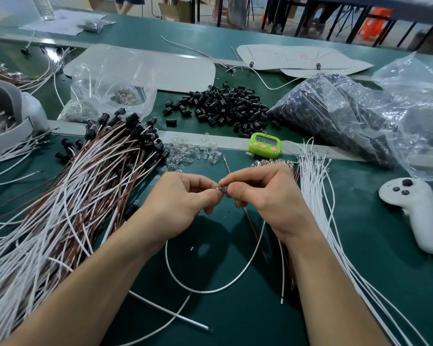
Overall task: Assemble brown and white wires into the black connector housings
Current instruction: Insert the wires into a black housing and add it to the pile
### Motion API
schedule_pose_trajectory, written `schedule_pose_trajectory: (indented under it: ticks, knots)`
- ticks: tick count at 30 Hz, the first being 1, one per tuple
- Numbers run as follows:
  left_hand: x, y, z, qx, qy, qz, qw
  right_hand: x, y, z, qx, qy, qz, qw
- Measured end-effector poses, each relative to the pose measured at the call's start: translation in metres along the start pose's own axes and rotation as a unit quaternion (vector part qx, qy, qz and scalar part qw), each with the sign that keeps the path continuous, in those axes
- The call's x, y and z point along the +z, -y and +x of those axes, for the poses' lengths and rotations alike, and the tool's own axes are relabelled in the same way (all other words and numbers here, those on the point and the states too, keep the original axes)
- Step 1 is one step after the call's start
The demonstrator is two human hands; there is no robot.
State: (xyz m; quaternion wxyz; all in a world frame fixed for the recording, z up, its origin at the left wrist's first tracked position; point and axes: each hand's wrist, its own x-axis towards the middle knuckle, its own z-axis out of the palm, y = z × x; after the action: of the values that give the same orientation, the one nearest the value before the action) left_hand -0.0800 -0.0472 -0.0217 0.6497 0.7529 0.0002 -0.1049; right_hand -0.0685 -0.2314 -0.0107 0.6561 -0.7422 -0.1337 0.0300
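1. Wires: one white wire (205, 290) and one brown wire (255, 232) are seen trailing from under the right hand (265, 193), below the timer (264, 144).
2. A small part (222, 189) is pinched between curled fingertips of the left hand (185, 196) and right hand; it cannot be identified.
3. One housing pile (223, 106) is heaped beyond the timer.
4. Bare mat (235, 318) is left well below the timer.
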Motion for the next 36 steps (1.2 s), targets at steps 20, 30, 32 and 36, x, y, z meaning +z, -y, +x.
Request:
schedule_pose_trajectory:
  ticks: [20,30,32,36]
  knots:
    - [0.01,0.004,-0.001,0.073,-0.059,0.115,0.989,0.004,0.005,0.0,0.087,-0.05,0.075,0.992]
    - [0.008,0.003,-0.002,0.137,-0.075,0.196,0.968,0.01,0.007,0.0,0.1,-0.083,0.074,0.989]
    - [0.007,0.004,-0.005,0.179,-0.101,0.246,0.947,0.011,0.007,0.0,0.1,-0.084,0.07,0.989]
    - [0.009,0.005,-0.01,0.227,-0.125,0.286,0.922,0.015,0.005,-0.001,0.098,-0.09,0.065,0.989]
